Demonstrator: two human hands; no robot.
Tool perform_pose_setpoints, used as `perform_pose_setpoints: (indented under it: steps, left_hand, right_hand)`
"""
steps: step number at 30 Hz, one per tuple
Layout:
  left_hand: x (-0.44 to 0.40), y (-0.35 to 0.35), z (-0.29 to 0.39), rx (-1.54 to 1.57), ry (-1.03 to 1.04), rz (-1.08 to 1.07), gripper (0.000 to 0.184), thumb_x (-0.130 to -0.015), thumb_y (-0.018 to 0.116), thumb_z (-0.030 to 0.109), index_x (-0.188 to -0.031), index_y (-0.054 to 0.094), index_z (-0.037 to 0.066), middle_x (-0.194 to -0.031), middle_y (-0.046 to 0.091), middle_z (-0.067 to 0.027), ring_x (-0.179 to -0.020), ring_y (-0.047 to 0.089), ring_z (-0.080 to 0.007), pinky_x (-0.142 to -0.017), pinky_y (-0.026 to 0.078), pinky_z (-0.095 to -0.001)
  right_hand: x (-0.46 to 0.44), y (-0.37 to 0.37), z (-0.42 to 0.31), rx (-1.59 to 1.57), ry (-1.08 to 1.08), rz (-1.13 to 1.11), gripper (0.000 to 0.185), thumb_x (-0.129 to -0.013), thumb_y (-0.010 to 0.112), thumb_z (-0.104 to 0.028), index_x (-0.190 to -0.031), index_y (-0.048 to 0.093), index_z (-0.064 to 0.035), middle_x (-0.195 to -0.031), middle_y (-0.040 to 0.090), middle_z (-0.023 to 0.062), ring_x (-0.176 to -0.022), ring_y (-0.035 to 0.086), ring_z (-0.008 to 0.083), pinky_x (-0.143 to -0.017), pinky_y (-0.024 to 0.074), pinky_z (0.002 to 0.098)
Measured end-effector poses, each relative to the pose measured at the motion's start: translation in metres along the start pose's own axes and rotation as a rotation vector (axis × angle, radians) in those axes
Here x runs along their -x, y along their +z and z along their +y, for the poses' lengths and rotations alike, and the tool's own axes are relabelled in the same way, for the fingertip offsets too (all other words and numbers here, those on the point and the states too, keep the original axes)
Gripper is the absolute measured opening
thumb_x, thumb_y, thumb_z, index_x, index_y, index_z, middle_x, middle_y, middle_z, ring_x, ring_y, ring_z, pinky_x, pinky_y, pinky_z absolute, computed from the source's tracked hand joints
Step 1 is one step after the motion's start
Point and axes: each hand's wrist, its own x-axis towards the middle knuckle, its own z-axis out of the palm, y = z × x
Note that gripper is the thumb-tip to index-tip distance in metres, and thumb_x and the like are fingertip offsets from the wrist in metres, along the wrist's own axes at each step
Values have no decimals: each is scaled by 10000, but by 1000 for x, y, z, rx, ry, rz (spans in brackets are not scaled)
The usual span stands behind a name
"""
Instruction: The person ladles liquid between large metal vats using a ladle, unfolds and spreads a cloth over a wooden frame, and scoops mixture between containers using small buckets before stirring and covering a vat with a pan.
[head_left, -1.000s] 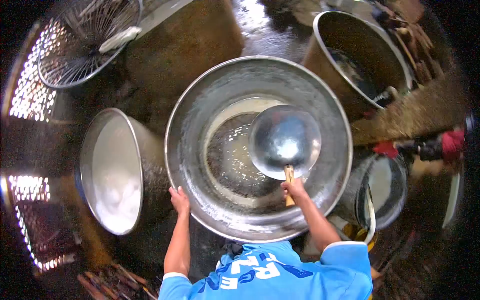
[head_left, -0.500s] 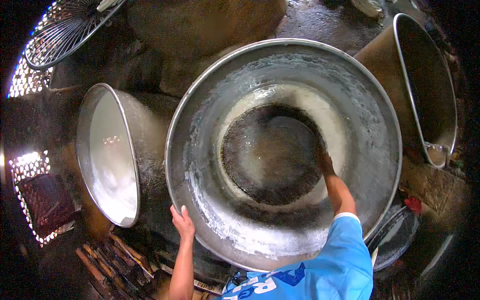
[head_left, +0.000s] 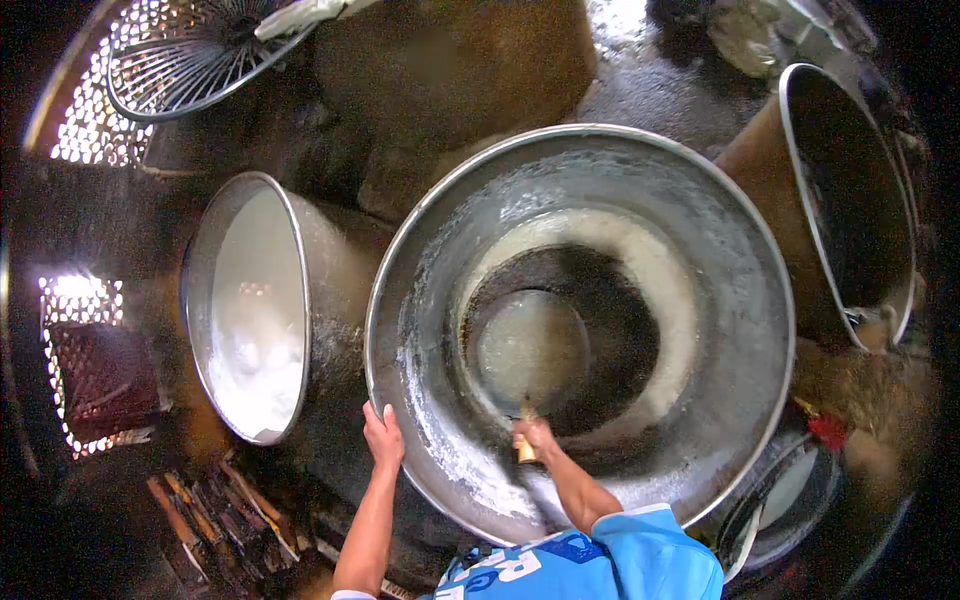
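In the middle stands a large round metal vat (head_left: 745, 330), its wall streaked with white residue and a pale band of the same circling its dark bottom. My left hand (head_left: 382, 435) grips the vat's near-left rim. Inside, my right hand (head_left: 537, 438) is closed around the short light-coloured handle of a round scoop (head_left: 530, 345). The scoop's broad, shallow round head lies over the left part of the dark bottom. Whether it holds any liquid I cannot make out.
To the left is a metal vat of white liquid (head_left: 258, 330). At right stands another deep vat (head_left: 850, 200). Firewood (head_left: 215, 520) is stacked lower left, and a round container (head_left: 790, 500) sits lower right. A spoked fan-like frame (head_left: 205, 55) is upper left.
My right hand has swung from the vat's right side to its near-left part, bringing the scoop along. My left hand stays on the rim. The whole view has shifted slightly.
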Motion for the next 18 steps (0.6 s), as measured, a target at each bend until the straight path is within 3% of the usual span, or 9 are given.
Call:
perform_pose_setpoints:
  steps: [6,10,13,14,16,18]
  left_hand:
    - [10,-1,-9,-17,111,52,330,-903,486,223,-1137,415,0,-930,595,-278,-870,569,-452,-720,427,-478]
    - [3,3,-34,58,187,-1,433,-904,461,313,-1180,389,-13,-962,571,-318,-919,534,-481,-767,400,-509]
    - [-16,16,-64,29,228,-13,469,-907,448,302,-1215,365,-42,-1019,552,-334,-941,525,-490,-788,392,-520]
    - [-18,19,-65,59,250,-1,464,-909,445,296,-1216,360,-42,-1020,554,-332,-943,525,-491,-789,393,-524]
    - [-13,15,-59,31,227,-11,459,-913,439,287,-1221,348,-40,-1024,556,-328,-939,528,-490,-788,395,-527]
    - [-11,15,-53,28,229,-11,454,-916,435,280,-1227,336,-36,-1025,558,-325,-935,532,-488,-786,398,-528]
  right_hand:
    - [163,51,-37,-42,-263,-117,150,-798,609,-21,-778,461,-40,-608,445,8,-455,442,91,-405,407,257]
    - [278,13,-54,-33,-515,35,132,-786,626,-27,-779,495,-43,-594,463,8,-462,463,90,-403,414,248]
    - [343,-42,-53,6,-642,239,126,-787,615,-25,-824,514,42,-618,490,28,-460,475,99,-387,439,237]
    - [372,-49,-55,-153,-623,245,131,-782,605,-1,-859,514,53,-636,489,32,-470,475,101,-385,434,246]
    - [399,-85,-55,-239,-643,311,102,-794,594,-14,-848,511,6,-639,469,24,-460,448,93,-391,423,254]
    - [422,-117,-56,-365,-664,190,110,-824,574,-52,-784,474,-30,-624,451,12,-457,437,83,-394,413,237]
